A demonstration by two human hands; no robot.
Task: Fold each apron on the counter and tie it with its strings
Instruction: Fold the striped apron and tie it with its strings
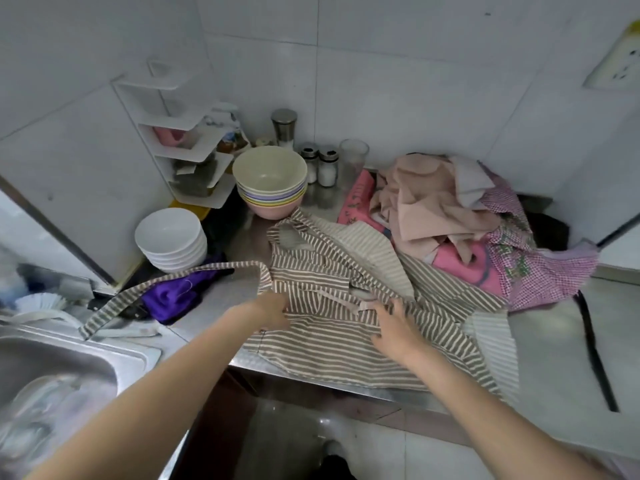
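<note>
**Now Two Hands Are on the Stripy Apron**

Now, about words to read: the pink cloth far back on the counter has some dark marks on it that may be writing, but they are too blurry to read.

The striped apron has brown and cream stripes. It lies crumpled and spread out on the shiny metal counter, near the front edge, and its near side hangs a little over that edge. One long striped string runs off to the left, over a purple cloth, and its end reaches the rim of the sink.

The left hand pinches the apron at its left side, where the string starts. The right hand rests on the middle of the apron with its fingers curled into the folds, holding a bit of cloth.

Behind the apron, to the right, is a heap of other cloths: a beige cloth on top and a pink checked cloth beside it. A black strap trails toward the near right.

Far left stand a stack of white bowls and a stack of colored bowls.
</note>
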